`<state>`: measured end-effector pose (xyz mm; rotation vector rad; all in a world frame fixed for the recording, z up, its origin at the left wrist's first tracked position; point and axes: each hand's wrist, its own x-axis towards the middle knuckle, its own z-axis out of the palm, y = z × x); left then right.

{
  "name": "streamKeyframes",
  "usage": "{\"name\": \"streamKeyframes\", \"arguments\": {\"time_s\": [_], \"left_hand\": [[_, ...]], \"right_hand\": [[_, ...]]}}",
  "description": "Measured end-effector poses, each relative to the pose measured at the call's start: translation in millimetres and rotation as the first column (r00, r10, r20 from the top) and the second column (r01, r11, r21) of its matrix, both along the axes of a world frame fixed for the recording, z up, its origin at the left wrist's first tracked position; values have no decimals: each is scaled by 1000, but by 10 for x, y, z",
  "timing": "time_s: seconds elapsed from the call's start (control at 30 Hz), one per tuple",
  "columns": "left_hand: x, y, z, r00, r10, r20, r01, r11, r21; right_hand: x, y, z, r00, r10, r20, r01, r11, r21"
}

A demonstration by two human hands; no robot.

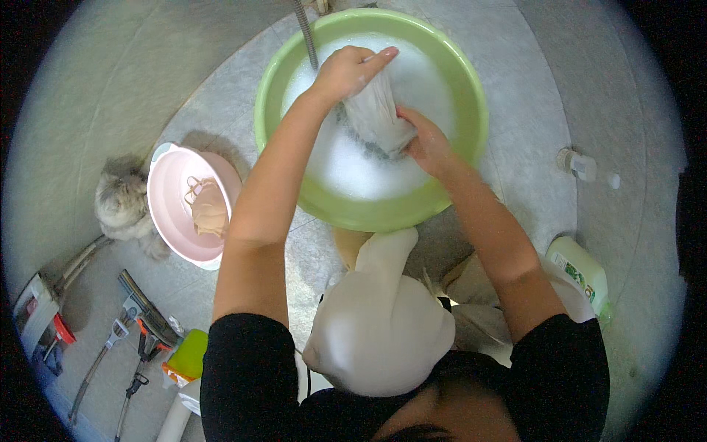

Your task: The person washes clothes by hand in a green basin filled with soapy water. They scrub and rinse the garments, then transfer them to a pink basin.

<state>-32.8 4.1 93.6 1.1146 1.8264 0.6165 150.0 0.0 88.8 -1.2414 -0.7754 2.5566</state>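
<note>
A wide green plastic basin (pixel 467 182) stands on the floor before me, holding water covered in white suds (pixel 364 179). Over it hangs a wet white cloth (pixel 375 110), stretched between both hands. My left hand (pixel 348 69) grips its upper end, thumb pointing to the right. Lower down, my right hand (pixel 428 141) has hold of the opposite end, close to the suds. Whether the cloth is a garment, I cannot tell. A ribbed metal hose (pixel 305 30) comes down over the far rim at the upper left.
Left of my arm, a pink basin (pixel 165 210) contains a beige garment (pixel 209 207) with straps. A fluffy grey cat (pixel 119 201) is beside it. Long-handled cleaning tools (pixel 146 306) lie at lower left. A detergent jug (pixel 582 271) and a small bottle (pixel 580 166) are at right.
</note>
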Motion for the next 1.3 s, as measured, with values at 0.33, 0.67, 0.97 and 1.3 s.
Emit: {"name": "streamKeyframes", "arguments": {"time_s": [0.33,0.67,0.97,1.3], "left_hand": [[191,-625,-21,854,496,156,-487,868,-96],[359,-942,-305,679,619,395,-725,649,230],[148,-966,-164,768,613,185,-640,740,206],[391,-693,-352,843,115,-526,-130,991,7]], "right_hand": [[-21,116,-229,957,61,-282,-109,981,-158],[-12,200,-131,998,39,-39,-38,999,16],[-21,245,-187,903,-100,417,-111,885,452],[-53,163,-1037,801,41,597,-417,754,508]]}}
